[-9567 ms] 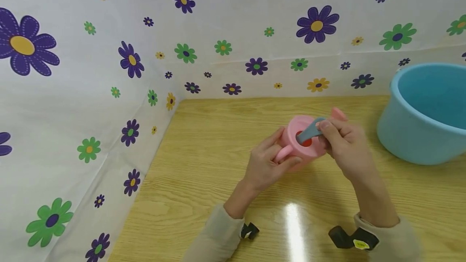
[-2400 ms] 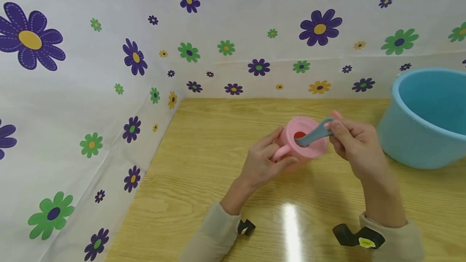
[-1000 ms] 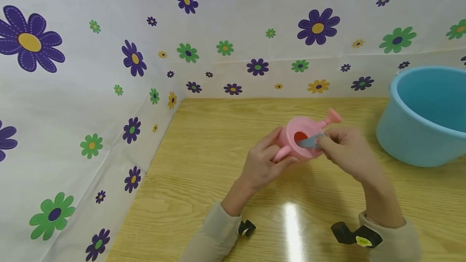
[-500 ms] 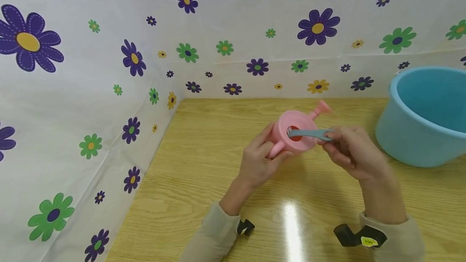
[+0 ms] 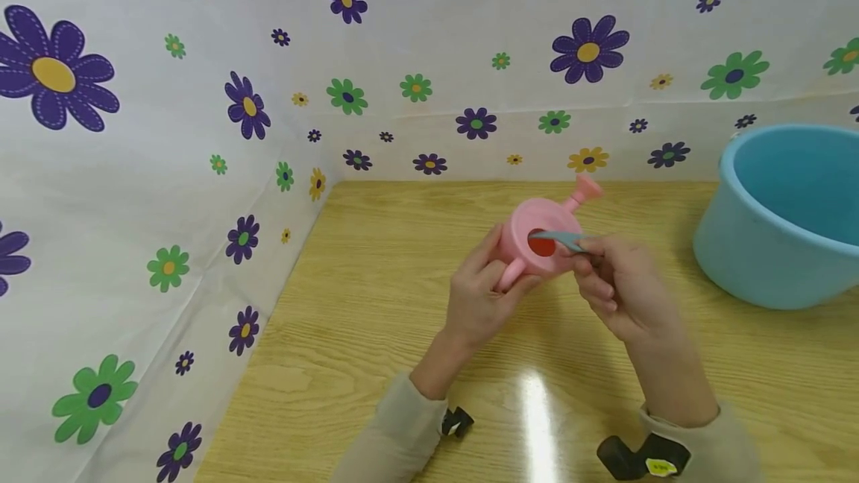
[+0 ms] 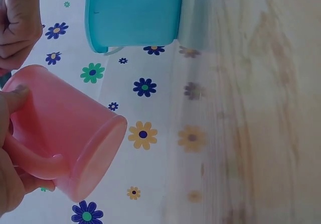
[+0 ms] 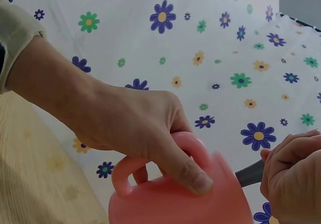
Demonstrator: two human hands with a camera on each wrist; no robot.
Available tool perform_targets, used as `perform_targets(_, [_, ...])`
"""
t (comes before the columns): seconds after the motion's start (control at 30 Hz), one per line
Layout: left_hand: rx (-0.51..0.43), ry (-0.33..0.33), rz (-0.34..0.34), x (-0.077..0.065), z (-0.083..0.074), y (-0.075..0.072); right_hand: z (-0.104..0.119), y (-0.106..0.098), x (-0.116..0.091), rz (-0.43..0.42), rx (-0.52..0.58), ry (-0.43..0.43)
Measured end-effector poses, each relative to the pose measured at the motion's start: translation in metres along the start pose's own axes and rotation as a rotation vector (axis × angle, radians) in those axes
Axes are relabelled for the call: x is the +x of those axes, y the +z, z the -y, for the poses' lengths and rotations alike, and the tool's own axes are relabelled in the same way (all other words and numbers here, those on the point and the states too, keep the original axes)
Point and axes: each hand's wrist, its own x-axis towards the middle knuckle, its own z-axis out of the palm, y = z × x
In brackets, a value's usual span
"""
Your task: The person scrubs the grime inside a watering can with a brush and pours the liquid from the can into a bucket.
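Note:
A pink watering can point(image 5: 558, 262) is held tilted above the table, its round opening facing up and its spout point(image 5: 585, 189) pointing away to the right. My left hand point(image 5: 478, 293) grips it at the handle side, thumb pressing the wall, as the right wrist view also shows. Between thumb and fingers, my right hand point(image 5: 627, 285) pinches a slim blue-grey handle point(image 5: 562, 238), which leans into the opening. Its far end is inside the can, so I cannot tell what tool it is. Red shows inside the opening.
A large light-blue bucket point(image 5: 772, 259) stands on the wooden table point(image 5: 376, 282) to the right. A white sheet with printed flowers point(image 5: 403, 36) hangs behind and along the left side. Black camera mounts sit on both wrists.
The can has moved slightly up and left over the last second. My right hand keeps shifting the handle about in the opening, changing its angle; both hands keep their holds.

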Motion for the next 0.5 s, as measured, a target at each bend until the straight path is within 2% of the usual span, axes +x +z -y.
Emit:
perform_targets(0.13, [0.006,-0.003,-0.016,-0.002,-0.001,0.003,-0.006,0.005,0.003,-0.068,-0.035,0.004])
perform_targets(0.23, [0.029,0.017,-0.021,-0.003,-0.002,0.005,-0.008,0.008,0.003,-0.071,-0.025,0.005])
perform_targets(0.3, [0.034,0.004,-0.028,-0.004,-0.003,0.005,-0.008,0.010,0.001,-0.045,0.032,0.003])
perform_targets(0.37, [0.026,-0.039,-0.038,-0.003,-0.003,0.005,-0.008,0.012,-0.001,-0.013,0.112,0.005])
perform_targets(0.5, [-0.015,-0.109,-0.057,-0.004,-0.006,0.005,-0.011,0.018,-0.005,0.045,0.239,0.069])
